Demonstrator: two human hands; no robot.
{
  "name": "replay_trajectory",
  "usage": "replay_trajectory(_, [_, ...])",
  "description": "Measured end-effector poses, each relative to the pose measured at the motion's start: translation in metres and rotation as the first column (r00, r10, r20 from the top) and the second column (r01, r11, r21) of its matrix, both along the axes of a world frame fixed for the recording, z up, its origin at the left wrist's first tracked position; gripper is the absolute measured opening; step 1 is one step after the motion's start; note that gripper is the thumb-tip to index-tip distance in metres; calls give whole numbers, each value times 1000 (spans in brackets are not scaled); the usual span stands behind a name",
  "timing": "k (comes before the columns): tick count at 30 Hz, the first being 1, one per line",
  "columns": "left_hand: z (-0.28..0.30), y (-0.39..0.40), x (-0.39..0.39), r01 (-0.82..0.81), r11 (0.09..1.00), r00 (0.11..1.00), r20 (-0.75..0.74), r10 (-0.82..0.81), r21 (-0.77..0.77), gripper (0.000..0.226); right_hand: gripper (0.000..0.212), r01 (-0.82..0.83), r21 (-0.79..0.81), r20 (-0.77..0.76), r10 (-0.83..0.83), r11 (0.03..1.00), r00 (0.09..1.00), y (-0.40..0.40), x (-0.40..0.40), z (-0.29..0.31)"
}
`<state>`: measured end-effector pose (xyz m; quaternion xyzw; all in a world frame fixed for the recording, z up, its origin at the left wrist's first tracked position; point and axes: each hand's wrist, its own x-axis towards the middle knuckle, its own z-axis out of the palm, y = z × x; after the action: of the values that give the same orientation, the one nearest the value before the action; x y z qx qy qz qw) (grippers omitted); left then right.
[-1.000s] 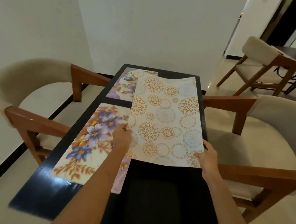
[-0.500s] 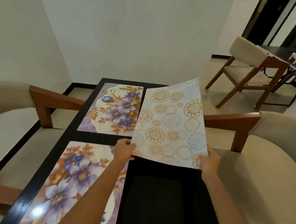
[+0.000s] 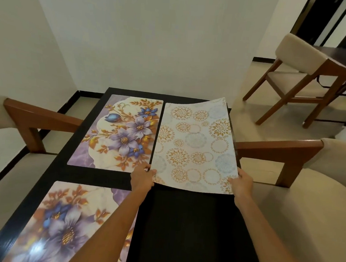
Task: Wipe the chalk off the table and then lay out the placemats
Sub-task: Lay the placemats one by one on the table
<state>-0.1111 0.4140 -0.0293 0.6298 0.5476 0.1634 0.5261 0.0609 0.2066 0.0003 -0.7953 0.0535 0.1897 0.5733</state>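
Observation:
A white placemat with orange and blue circle patterns (image 3: 195, 144) hangs over the far right part of the black table (image 3: 181, 229), its far right corner curled up. My left hand (image 3: 142, 176) pinches its near left corner and my right hand (image 3: 241, 181) pinches its near right corner. A purple floral placemat (image 3: 120, 133) lies flat at the far left, right beside it. A second floral placemat (image 3: 59, 225) lies at the near left, partly under my left forearm.
Beige chairs with wooden arms stand on both sides: one at the left (image 3: 10, 131), one at the right (image 3: 299, 180). A third chair (image 3: 294, 78) and a dark table (image 3: 345, 59) stand at the back right. A white wall is behind the table.
Both hands have carried the circle placemat away from me and lowered it beside the far floral mat. The view has shifted forward along the table.

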Motion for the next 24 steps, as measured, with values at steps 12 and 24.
replay_trajectory(12, [-16, -3, 2, -35, 999, 999, -10, 35, 11, 28, 42, 201, -55, -34, -203, 978, 979, -4, 10, -12])
replay_trajectory(24, [-17, -11, 1, -76, 997, 997, 3, 76, 33, 34, 8, 297, -22, -125, -298, 955, 947, -16, -5, -21])
